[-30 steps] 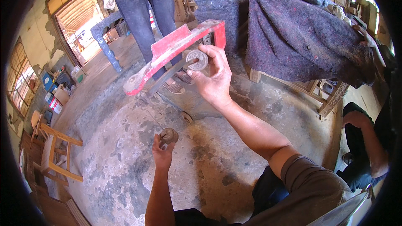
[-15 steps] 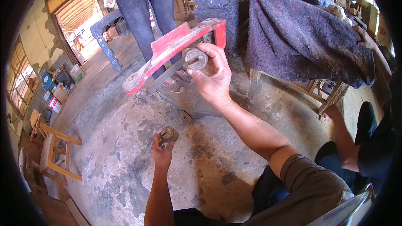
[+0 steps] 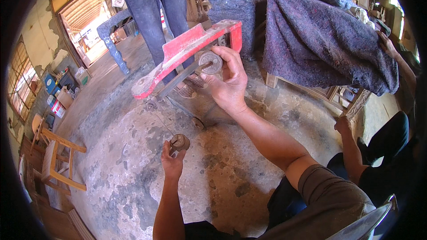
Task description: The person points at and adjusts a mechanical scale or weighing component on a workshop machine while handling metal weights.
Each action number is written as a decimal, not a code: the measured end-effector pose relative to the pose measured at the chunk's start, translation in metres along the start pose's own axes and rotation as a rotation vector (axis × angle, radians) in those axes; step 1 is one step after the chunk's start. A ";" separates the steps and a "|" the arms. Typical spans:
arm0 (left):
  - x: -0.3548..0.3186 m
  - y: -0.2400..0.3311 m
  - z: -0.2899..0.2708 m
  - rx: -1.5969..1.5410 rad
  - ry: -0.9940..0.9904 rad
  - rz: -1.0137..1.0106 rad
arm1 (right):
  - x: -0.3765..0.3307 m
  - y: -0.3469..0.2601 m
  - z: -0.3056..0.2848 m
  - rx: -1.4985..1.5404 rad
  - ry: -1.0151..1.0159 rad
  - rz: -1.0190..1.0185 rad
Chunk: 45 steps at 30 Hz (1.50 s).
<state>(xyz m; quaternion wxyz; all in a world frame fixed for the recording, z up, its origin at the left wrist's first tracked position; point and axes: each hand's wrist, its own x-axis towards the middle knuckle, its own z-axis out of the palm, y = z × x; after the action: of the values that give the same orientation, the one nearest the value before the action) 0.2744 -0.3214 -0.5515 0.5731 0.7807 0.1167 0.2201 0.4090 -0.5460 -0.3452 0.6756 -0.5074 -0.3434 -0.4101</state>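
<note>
We see through one head-worn fisheye only, looking steeply down and forward at the concrete floor [image 3: 124,160]. Our forearms enter from six o'clock, close beneath the lens. A standing person's legs [image 3: 155,13] sit far at twelve o'clock, and straight edges bend near the rim.

A rough woodworking workshop: stained, worn concrete floor [image 3: 133,169], unfinished wooden chair frames [image 3: 51,160] at the left, furniture draped in grey felt blankets [image 3: 320,40], peeling plaster wall [image 3: 40,31], and a wide doorway [image 3: 86,18] open to daylight.
</note>
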 end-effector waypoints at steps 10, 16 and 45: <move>0.001 -0.004 0.000 0.010 0.006 0.004 | 0.003 -0.001 -0.003 -0.009 -0.010 -0.023; 0.000 -0.006 0.001 -0.022 -0.010 0.007 | 0.004 -0.007 -0.004 -0.019 0.004 0.034; 0.000 -0.007 0.001 -0.095 -0.041 0.041 | 0.025 0.011 -0.029 1.130 -0.019 0.783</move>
<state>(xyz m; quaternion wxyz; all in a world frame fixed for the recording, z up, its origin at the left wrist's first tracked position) 0.2753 -0.3202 -0.5588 0.6072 0.7592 0.0782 0.2211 0.4308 -0.5776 -0.3344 0.9320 -0.1674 -0.3019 0.1105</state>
